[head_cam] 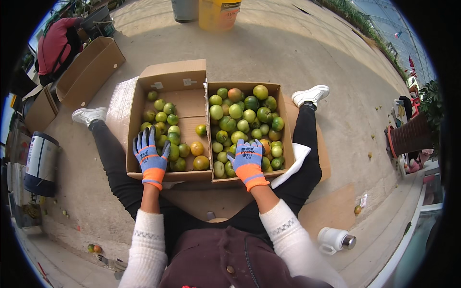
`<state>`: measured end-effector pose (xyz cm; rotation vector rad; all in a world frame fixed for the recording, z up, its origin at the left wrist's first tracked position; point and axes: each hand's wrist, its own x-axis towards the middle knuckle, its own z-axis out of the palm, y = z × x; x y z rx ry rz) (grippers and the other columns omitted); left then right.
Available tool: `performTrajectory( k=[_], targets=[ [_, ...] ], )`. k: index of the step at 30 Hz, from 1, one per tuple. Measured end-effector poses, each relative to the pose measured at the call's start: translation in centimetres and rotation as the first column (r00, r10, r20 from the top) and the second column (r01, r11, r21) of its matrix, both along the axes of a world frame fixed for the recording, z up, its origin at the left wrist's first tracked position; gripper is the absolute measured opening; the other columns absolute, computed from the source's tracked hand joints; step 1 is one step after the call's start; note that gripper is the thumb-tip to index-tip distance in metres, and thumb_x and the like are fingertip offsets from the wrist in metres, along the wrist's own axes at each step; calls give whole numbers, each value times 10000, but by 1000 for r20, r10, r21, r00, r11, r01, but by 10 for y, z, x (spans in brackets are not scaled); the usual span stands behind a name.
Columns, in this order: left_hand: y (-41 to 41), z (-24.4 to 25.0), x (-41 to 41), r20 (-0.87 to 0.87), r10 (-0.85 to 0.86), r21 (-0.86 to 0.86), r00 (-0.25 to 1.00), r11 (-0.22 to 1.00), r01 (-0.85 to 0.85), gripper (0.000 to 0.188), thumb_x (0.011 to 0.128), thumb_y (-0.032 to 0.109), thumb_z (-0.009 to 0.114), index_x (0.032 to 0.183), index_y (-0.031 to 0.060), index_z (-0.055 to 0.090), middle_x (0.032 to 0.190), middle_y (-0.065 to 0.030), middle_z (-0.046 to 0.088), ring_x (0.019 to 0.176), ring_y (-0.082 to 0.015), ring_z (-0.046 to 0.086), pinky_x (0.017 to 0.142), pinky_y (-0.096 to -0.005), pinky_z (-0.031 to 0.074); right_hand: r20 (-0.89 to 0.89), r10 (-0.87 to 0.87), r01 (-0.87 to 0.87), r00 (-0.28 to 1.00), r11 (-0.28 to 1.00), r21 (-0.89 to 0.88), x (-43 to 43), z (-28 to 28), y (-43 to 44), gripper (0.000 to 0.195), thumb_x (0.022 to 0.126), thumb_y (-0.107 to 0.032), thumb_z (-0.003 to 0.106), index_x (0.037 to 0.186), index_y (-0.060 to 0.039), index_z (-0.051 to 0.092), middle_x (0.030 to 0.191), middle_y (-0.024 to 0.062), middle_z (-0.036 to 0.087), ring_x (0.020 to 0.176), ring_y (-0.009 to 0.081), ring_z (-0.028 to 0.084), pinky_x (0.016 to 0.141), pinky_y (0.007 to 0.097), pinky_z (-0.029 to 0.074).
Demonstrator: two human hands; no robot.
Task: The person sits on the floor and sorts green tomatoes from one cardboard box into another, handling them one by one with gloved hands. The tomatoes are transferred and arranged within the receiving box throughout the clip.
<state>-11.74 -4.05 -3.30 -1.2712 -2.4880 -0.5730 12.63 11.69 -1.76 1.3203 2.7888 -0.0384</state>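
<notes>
Two open cardboard boxes stand side by side between my legs. The left box [169, 175] holds green tomatoes [173, 138] along its left side and a few orange-green ones [201, 163] by its right wall. Green tomatoes [236, 111] fill the right box [245, 85]. My left hand [151, 154], in a blue and orange glove with dark fingertips, rests over tomatoes at the left box's near left corner. In a matching glove, my right hand [248, 158] lies on tomatoes near the right box's front edge. Whether either hand grips a tomato is hidden beneath the gloves.
At the upper left a person in a pink top [54, 46] bends by a long cardboard box [90, 72]. A yellow bucket [218, 16] and a grey bucket [184, 10] stand ahead. A white flask [333, 240] lies at the lower right, near a loose tomato [357, 209].
</notes>
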Motion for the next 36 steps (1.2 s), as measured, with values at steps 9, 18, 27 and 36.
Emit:
performTrajectory(
  k=[9,18,27,36],
  targets=[
    [7,23,10,-42,-194,165,980,966,199,728,806,369,735,1407,63,461,1396,-131,503,1317,-326,425,1140,-488,255,-782,-537,-299,316,726,-620,27,-42,17,438,852,-256,759,1196,-36,602,1059,90,678,996,187,629,871,306,487],
    [38,48,131,204,-696,263,688,716,647,755,741,290,757,1408,77,475,1346,-117,525,1305,-319,440,1151,-515,256,-749,-469,-634,469,412,-655,39,2,0,346,881,-112,700,1190,19,616,1046,29,674,932,87,583,834,250,487],
    [53,33,78,119,-432,355,894,860,367,664,813,270,746,1388,52,494,1154,-132,618,1118,-300,551,1101,-469,324,-710,-441,-595,550,390,-703,30,5,2,259,981,-154,552,1153,-1,670,990,60,730,885,97,657,756,232,502],
    [59,-7,50,30,-236,-231,971,944,236,703,820,384,680,1431,131,440,1374,-148,515,1328,-358,399,1158,-507,201,-876,-217,-495,430,755,-430,26,1,2,326,961,-80,571,1272,15,585,1153,94,674,1092,150,627,898,259,502]
  ],
)
